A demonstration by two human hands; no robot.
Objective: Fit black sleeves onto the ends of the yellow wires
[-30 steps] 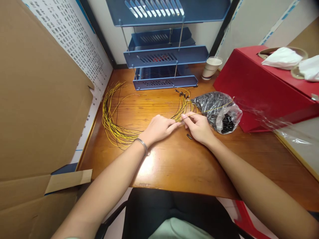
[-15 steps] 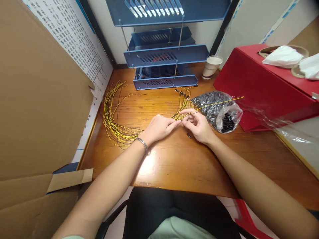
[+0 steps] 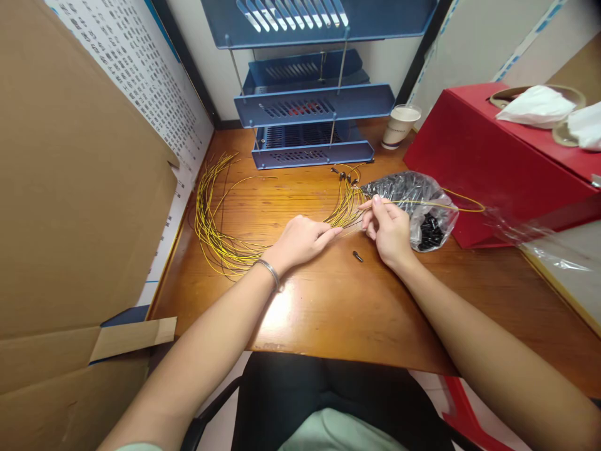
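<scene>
Head view: my right hand (image 3: pixel 389 230) pinches one yellow wire (image 3: pixel 422 202) between thumb and fingertips. The wire runs right from the pinch, across the plastic bag of black caps (image 3: pixel 413 203), and curves toward the red box (image 3: pixel 493 163). Half a second ago this wire pointed straight out and higher; it now sags in an arc, and my right hand has lifted away from my left. A loose black cap (image 3: pixel 357 256), earlier hidden beside my right hand, now lies bare on the worktop (image 3: pixel 328 300). My left hand (image 3: pixel 300 240) stays flat, fingers closed loosely over the near ends of the wire bundle (image 3: pixel 220 238). I judge that one wire is now separated from the bundle.
</scene>
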